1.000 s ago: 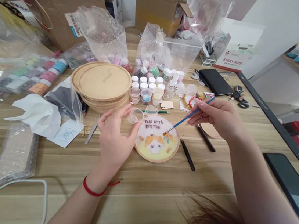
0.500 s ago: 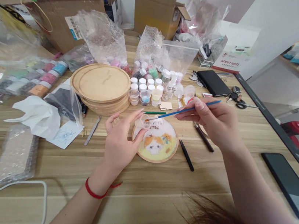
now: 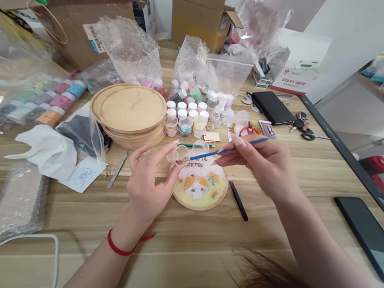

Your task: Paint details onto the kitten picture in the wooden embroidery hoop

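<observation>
Plastic cup (image 3: 180, 154): small and clear, tipped on its side, raised just above the upper left edge of the round painting.
Left hand (image 3: 147, 183): thumb and fingertips pinch the cup, the other fingers fanned out above it; a red string bracelet (image 3: 119, 247) sits on the wrist.
Blue brush (image 3: 228, 149): thin, lying nearly level, its bristle end reaching into the mouth of the cup.
Right hand (image 3: 264, 162): fingers pressed together around the brush handle, held over the right side of the painting.
Round painting (image 3: 200, 185): wooden-rimmed disc flat on the surface (image 3: 194, 258), showing an orange-and-white cat face on yellow, with dark lettering partly hidden by the cup and brush.
Black tweezers (image 3: 238, 200): on the surface just right of the painting.
Paint pots (image 3: 187, 111): a cluster with white lids, behind the painting.
Wooden discs (image 3: 130, 112): a stack left of the pots.
Metal tweezers (image 3: 117, 170): left of the left hand, near a white tissue (image 3: 48, 150).
Phone (image 3: 376, 237): dark, at the right edge of the surface.
</observation>
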`<state>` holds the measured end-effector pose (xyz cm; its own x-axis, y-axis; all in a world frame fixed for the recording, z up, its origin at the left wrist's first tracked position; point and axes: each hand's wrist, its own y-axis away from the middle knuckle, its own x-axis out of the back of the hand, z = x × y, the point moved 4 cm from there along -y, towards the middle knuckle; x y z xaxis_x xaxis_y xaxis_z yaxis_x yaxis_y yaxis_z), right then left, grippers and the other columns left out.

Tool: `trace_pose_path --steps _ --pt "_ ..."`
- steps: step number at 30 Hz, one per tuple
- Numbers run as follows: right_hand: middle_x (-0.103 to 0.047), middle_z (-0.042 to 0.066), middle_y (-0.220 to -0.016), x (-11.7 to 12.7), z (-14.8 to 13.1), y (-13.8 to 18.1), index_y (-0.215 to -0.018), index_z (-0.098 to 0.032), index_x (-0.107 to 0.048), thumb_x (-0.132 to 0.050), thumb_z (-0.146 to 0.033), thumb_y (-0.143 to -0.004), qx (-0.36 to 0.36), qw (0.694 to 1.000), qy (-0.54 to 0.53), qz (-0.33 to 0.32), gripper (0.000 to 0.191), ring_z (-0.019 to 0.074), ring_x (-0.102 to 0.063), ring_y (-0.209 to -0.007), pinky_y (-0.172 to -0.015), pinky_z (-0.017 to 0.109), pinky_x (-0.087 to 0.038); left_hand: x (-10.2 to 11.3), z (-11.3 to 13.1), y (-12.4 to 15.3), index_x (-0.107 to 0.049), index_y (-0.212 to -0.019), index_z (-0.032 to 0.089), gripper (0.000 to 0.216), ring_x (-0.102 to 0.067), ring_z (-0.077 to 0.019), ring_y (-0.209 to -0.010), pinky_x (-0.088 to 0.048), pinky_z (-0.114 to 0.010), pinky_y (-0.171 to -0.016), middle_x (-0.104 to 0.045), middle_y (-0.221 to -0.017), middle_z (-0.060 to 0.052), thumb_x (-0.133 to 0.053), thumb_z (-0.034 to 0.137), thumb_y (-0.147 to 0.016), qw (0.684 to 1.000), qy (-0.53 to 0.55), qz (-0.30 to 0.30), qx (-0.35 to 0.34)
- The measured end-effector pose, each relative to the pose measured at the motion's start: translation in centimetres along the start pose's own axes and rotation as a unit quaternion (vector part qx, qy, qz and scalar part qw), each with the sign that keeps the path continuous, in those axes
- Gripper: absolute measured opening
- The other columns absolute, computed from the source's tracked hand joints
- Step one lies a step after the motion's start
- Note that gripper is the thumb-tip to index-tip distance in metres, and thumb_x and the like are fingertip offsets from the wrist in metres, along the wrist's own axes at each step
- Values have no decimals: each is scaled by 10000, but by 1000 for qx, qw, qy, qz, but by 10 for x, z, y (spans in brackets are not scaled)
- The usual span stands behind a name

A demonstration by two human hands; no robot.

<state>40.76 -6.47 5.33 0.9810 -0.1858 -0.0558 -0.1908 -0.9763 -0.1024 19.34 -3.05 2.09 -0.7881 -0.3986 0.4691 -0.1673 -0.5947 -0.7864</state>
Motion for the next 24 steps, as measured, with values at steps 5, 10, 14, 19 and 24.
trace_pose_path --steps 5,10,14,19,24 --pt "-828 72 -860 -13 21 -2 -856 -177 -786 -764 -428 -862 -137 984 -114 10 252 178 -788 -673 -674 269 -673 3 -3 -5 -562 -1303 277 520 -737 -214 -1022 -546 -402 -1004 -769 -1123 -11 -787 233 -836 999 6 33 1" --pt "-830 51 -828 -13 32 -3 -876 -195 -776 -690 -339 -914 -204 965 -159 45 172 146 -781 -652 -650 204 -659 0 -6 -4 -551 -1319 296 482 -721 -227 -1073 -510 -425 -1047 -771 -1135 -11 -739 247 -878 1000 -10 -15 22" --pt "-821 38 -786 5 29 -12 -832 -202 -752 -665 -321 -922 -167 975 -129 76 172 149 -777 -641 -640 216 -661 -1 -13 -3 -556 -1319 270 473 -705 -260 -1131 -498 -463 -1055 -760 -1176 -42 -731 293 -881 995 -29 -35 91" --pt "-786 57 -691 41 9 -23 -751 -173 -727 -769 -419 -827 -75 992 -24 99 261 183 -756 -571 -562 269 -652 0 -17 -4 -564 -1293 250 454 -719 -252 -1091 -511 -443 -1023 -752 -1188 -54 -733 307 -876 992 -40 -27 115" --pt "-726 39 -579 63 -3 -26 -689 -184 -701 -845 -538 -717 -29 982 116 147 383 198 -711 -470 -466 299 -622 -1 -16 -3 -566 -1292 258 465 -703 -260 -1108 -507 -443 -1018 -767 -1149 -47 -746 303 -866 994 -42 -29 99"
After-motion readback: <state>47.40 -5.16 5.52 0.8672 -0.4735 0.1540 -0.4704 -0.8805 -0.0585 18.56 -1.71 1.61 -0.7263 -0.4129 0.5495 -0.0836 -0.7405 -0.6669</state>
